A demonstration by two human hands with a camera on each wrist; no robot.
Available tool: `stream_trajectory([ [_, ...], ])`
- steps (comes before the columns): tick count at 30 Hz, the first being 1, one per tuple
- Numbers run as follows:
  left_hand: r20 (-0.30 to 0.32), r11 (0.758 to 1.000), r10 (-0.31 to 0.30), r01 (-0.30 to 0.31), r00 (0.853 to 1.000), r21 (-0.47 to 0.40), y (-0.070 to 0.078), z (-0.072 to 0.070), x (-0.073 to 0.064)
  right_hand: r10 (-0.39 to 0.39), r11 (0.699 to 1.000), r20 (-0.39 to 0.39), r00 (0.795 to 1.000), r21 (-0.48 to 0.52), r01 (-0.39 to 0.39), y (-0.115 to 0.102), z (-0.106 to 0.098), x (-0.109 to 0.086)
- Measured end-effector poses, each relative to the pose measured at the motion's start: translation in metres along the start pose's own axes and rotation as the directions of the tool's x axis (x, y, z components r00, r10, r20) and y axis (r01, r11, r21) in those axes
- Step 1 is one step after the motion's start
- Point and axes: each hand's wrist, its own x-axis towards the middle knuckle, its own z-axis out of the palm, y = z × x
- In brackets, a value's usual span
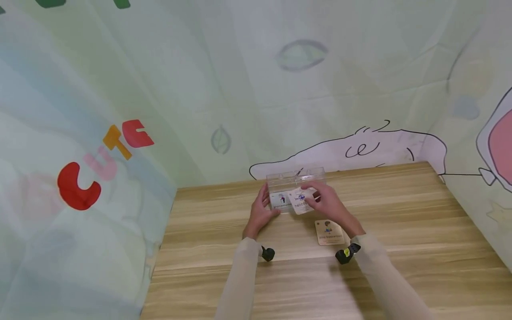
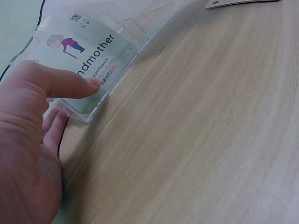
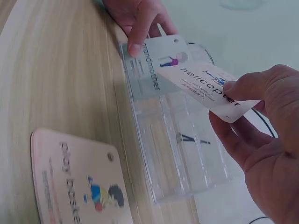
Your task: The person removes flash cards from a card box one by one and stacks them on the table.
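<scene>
A clear plastic card holder (image 1: 312,176) stands at the back of the table against the wall. My left hand (image 1: 261,217) grips its left end, the thumb over the front of a "grandmother" flashcard (image 2: 88,51) inside the holder. Between thumb and fingers, my right hand (image 1: 331,205) pinches a "helicopter" flashcard (image 3: 201,88), tilted in front of the holder and overlapping the grandmother card's edge in the right wrist view. Beside the grandmother card, the holder's clear slots (image 3: 163,149) show no card. Below my right hand, a "play basketball" flashcard (image 1: 329,238) lies face up on the table.
The wood-grain table (image 1: 208,249) meets a printed cloth wall (image 1: 224,98) right behind the holder. Another cloth side with coloured letters (image 1: 80,186) borders the table on the left. Each wrist carries a small black camera (image 1: 268,254).
</scene>
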Motion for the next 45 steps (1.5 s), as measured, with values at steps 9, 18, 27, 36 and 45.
stream_trajectory([
  [9,-0.011,1.0,-0.011,0.011,1.0,-0.001,0.0,-0.002,-0.001,0.021,1.0,-0.017,1.0,0.009,-0.02,0.009,-0.02,-0.02],
  [18,-0.01,0.999,-0.053,0.053,0.999,0.011,-0.001,-0.002,0.0,0.095,0.995,-0.016,0.995,0.031,-0.094,0.027,-0.03,-0.045],
  [27,-0.011,0.999,-0.037,0.037,0.999,-0.003,0.005,-0.002,-0.003,0.16,0.987,-0.004,0.987,0.03,-0.16,0.04,-0.034,-0.072],
  [36,-0.015,0.999,-0.037,0.037,0.999,0.002,-0.002,0.001,0.0,0.178,0.984,-0.021,0.984,0.021,-0.177,0.049,-0.029,-0.09],
  [45,0.024,0.999,-0.039,0.039,0.999,0.001,0.038,-0.006,-0.012,0.192,0.981,0.0,0.981,0.036,-0.192,0.053,-0.018,-0.098],
])
